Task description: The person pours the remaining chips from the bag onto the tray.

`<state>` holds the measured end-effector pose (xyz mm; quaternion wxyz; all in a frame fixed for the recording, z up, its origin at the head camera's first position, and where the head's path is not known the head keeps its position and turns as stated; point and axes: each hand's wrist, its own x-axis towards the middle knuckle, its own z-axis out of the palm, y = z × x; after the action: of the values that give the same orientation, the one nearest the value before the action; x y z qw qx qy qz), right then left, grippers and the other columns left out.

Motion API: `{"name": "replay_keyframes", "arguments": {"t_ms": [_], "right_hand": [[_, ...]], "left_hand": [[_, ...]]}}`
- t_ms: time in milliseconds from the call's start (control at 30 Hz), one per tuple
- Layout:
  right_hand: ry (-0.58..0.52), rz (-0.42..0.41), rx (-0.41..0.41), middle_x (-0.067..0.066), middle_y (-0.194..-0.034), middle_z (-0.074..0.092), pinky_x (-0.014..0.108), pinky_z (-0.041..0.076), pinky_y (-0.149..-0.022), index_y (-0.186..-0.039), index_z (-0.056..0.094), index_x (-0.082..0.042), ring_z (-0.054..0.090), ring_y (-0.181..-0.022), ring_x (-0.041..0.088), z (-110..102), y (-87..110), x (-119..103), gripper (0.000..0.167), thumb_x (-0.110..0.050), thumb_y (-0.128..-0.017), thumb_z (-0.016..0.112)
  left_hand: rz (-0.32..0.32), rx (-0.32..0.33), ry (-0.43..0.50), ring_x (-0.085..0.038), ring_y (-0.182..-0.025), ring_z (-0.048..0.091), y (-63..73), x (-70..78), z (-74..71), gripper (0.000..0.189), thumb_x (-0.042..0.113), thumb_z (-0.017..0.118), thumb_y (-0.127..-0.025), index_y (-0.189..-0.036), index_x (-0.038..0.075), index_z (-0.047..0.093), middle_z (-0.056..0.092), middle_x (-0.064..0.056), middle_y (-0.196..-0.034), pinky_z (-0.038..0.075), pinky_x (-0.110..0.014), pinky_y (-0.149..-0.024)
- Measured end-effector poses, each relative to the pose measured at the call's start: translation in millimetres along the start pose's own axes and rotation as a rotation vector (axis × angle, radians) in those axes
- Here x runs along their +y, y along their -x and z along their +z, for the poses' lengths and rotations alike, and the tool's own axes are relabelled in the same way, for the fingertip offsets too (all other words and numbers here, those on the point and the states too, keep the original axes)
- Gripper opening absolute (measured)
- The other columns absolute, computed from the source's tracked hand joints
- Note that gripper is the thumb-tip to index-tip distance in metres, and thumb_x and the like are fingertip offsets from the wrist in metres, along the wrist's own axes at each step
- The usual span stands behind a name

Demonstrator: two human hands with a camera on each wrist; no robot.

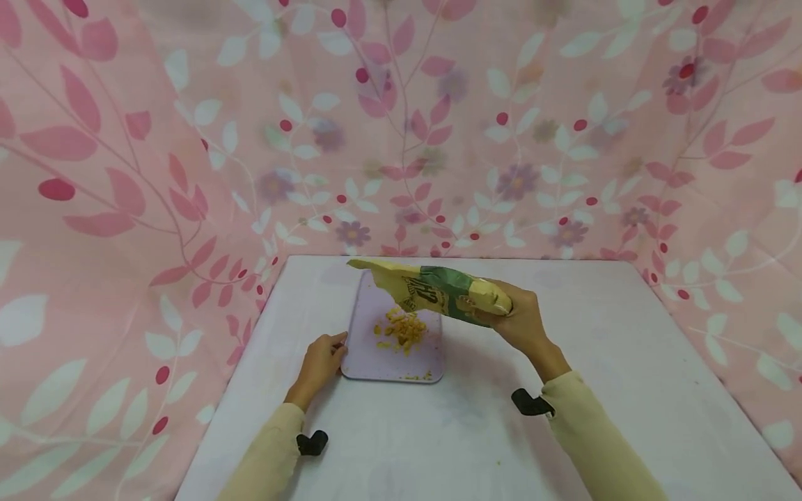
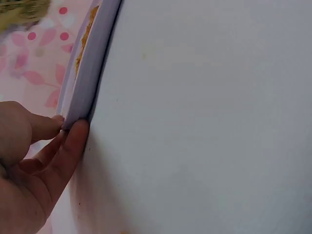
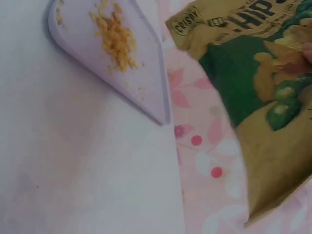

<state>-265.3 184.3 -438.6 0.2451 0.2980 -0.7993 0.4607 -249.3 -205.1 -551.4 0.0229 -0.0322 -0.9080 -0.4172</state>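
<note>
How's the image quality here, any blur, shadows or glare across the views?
Head view: a soft shadow on the white flat tabletop, right of the lilac rectangular tray, no strong glare; left wrist: dim, the yellow-green printed bag blurred in the upper left corner, soft shadow beside the left hand; right wrist: muted light, large bag lettering readable.

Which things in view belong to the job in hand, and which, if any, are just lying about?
Part of the job:
- chip bag, gripped by the right hand
- lilac tray, its edge pinched by the left hand
- yellow pieces on the tray

Not part of it:
- small speck on the white table
- floral cloth behind
</note>
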Motion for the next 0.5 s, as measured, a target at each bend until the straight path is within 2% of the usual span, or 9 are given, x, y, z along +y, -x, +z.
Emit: {"name": "replay_keyframes", "arguments": {"t_ms": [167, 300, 400, 500], "right_hand": [[0.017, 0.027, -0.093, 0.012, -0.11, 0.071, 0.032, 0.055, -0.086, -0.115, 0.071, -0.005, 0.067, -0.1, 0.025, -1, -5.2, -15, 0.058, 0.017, -0.062, 0.082], [0.042, 0.017, -0.027, 0.016, -0.104, 0.071, 0.028, 0.054, -0.083, -0.111, 0.07, 0.001, 0.068, -0.095, 0.023, -7, -10.7, -37, 0.056, 0.021, -0.06, 0.08], [-0.017, -0.02, 0.049, 0.019, -0.101, 0.071, 0.021, 0.052, -0.084, -0.11, 0.07, 0.004, 0.067, -0.095, 0.018, -8, -12.1, -42, 0.057, 0.023, -0.058, 0.081], [-0.046, -0.041, 0.018, 0.018, -0.105, 0.071, 0.021, 0.051, -0.087, -0.114, 0.07, 0.001, 0.067, -0.099, 0.018, -5, -10.6, -33, 0.058, 0.021, -0.061, 0.081]], "left_hand": [[-0.033, 0.002, 0.03, -0.012, -0.052, 0.059, -2.7, -1.7, -0.1, 0.039, -0.003, 0.067, -0.089, -0.127, -0.003, 0.062, 0.067, -0.011, -0.09, 0.051, -0.024, -0.046], [-0.033, -0.019, 0.019, -0.012, -0.05, 0.058, -5.0, -2.8, 0.9, 0.039, -0.002, 0.066, -0.089, -0.128, -0.003, 0.06, 0.067, -0.01, -0.089, 0.051, -0.025, -0.045], [-0.04, -0.033, 0.02, -0.012, -0.05, 0.058, -5.5, -3.1, 0.9, 0.039, -0.003, 0.066, -0.09, -0.128, -0.004, 0.059, 0.067, -0.011, -0.089, 0.051, -0.025, -0.045], [-0.047, -0.033, 0.018, -0.012, -0.05, 0.058, -6.1, -3.6, 0.2, 0.039, -0.003, 0.066, -0.089, -0.128, -0.004, 0.059, 0.067, -0.011, -0.088, 0.051, -0.025, -0.045]]}}
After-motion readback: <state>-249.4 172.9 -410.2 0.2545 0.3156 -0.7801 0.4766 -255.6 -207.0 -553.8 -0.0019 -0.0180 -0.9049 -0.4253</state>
